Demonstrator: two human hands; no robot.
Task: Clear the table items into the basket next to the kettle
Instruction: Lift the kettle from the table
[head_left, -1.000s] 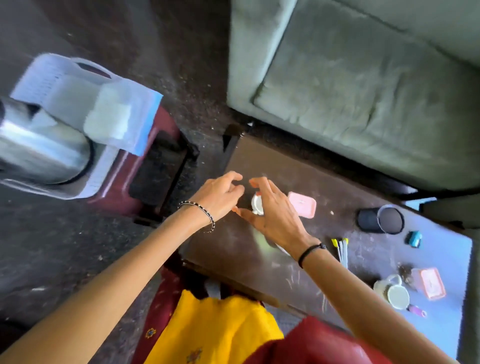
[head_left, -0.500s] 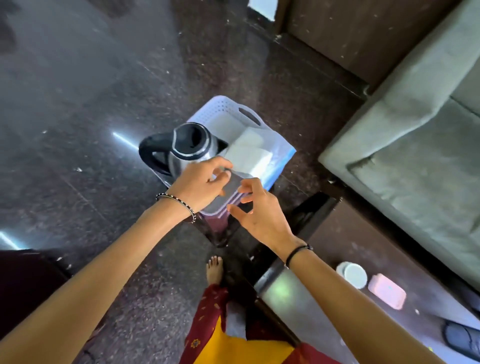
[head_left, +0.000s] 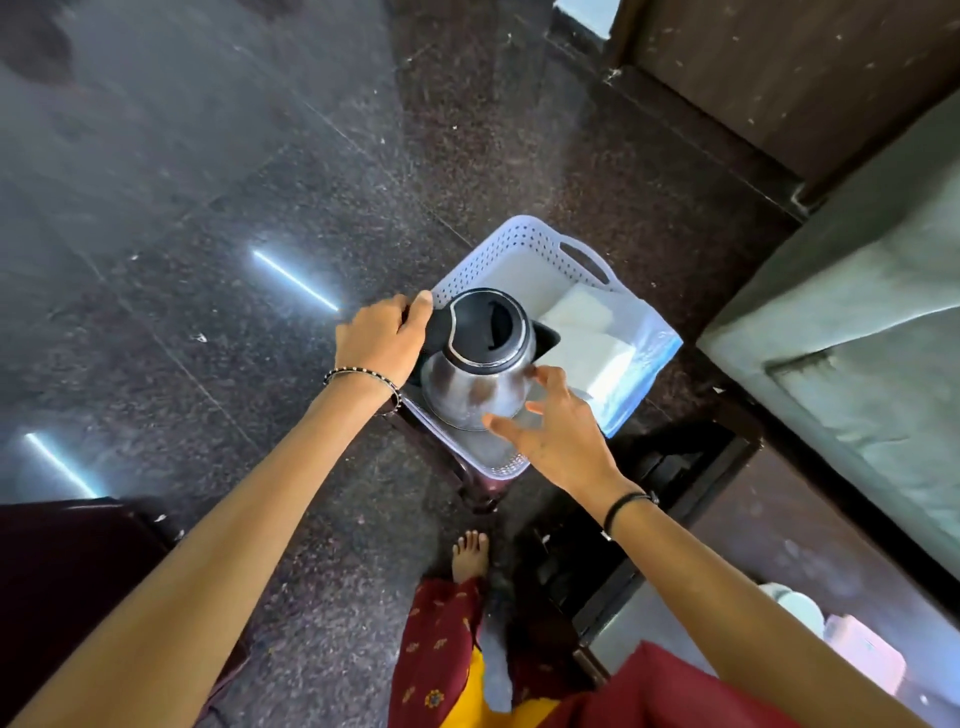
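1. Half a second ago both hands were together in front of the kettle (head_left: 480, 364). Now the left hand (head_left: 382, 343) has moved to its black handle and grips it.
2. The right hand (head_left: 558, 434) is now open with fingers spread, just beside the steel body, and holds nothing.
3. The basket (head_left: 511, 249) is under and behind the kettle, and a white packet (head_left: 584, 338) lies in its right part.
4. On the counter (head_left: 779, 540) at the lower right, the white tub (head_left: 797, 608) and the pink box (head_left: 867, 652) remain as before.
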